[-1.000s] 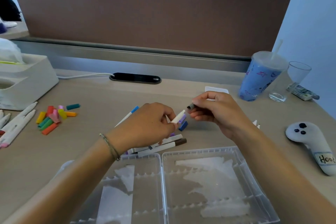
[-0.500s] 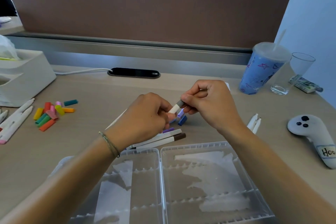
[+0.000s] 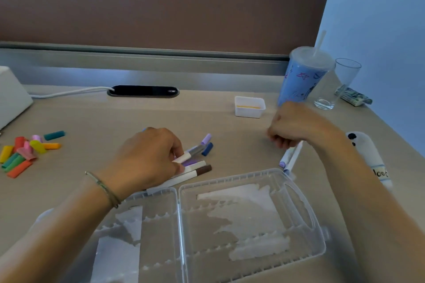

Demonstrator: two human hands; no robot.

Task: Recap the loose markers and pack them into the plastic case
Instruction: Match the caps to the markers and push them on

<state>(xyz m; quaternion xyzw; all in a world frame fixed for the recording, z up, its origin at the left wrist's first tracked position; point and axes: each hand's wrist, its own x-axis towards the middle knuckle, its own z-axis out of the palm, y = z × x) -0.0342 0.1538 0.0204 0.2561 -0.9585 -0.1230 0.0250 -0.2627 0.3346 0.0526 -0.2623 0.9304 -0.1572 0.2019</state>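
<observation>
left hand (image 3: 149, 158) pinches a grey-capped marker (image 3: 192, 153) just beyond the plastic case (image 3: 296, 193); right hand (image 3: 292, 126) curls over markers (image 3: 291, 158) beside it, grip unclear.

The left hand (image 3: 147, 158) pinched a white marker with a grey cap (image 3: 192, 153) above a cluster of capped markers (image 3: 195, 171) lying on the desk (image 3: 103, 117), just behind the open clear plastic case (image 3: 299, 193). The right hand (image 3: 292, 125) was curled, blurred, over two white markers (image 3: 291, 159) beside the case's far right corner; whether it gripped them could not be told. Loose coloured caps (image 3: 25, 151) lay in a heap at the left, well apart from the case.
</observation>
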